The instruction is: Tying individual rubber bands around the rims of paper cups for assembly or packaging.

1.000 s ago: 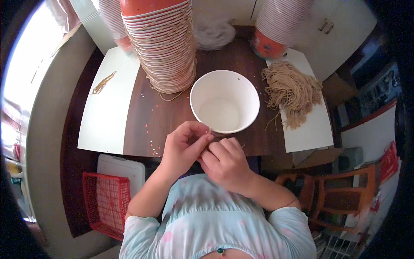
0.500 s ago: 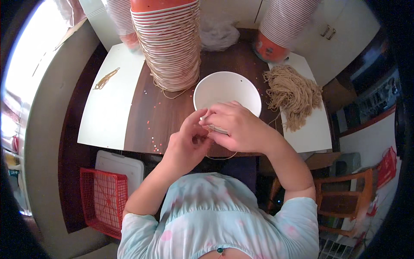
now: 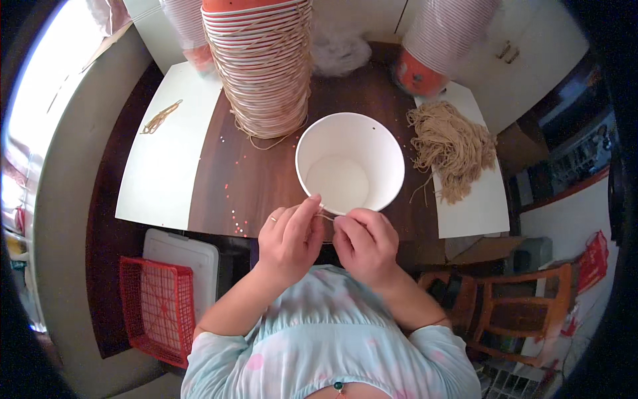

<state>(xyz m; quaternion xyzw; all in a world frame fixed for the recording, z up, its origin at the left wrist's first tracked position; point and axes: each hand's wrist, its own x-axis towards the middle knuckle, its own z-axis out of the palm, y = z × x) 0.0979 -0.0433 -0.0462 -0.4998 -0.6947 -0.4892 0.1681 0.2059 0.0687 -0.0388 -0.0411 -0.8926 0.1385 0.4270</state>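
Observation:
A round white bucket point(image 3: 382, 159) stands on the brown table in front of me, its opening tipped toward me. A small dark hole shows near its far rim. At the near rim, my left hand point(image 3: 290, 234) pinches a thin tan cord point(image 3: 325, 216) between thumb and fingers. The fingertips of my right hand point(image 3: 367, 241) are closed on the same cord, a little to the right. A short length of it spans the gap between the hands. The cord's ends are hidden by my fingers.
A tall nested stack of buckets with cords point(image 3: 266, 86) stands behind to the left. Loose tan cords point(image 3: 455, 149) lie heaped at the right, and a small cord bundle point(image 3: 159, 118) at the left. Plastic-wrapped stacks point(image 3: 446, 46) stand at the back. A red basket point(image 3: 156, 309) is below left.
My right hand has moved down and right, off the bucket's near side, drawing the cord across. My left hand shifted slightly. More of the bucket's inside now shows.

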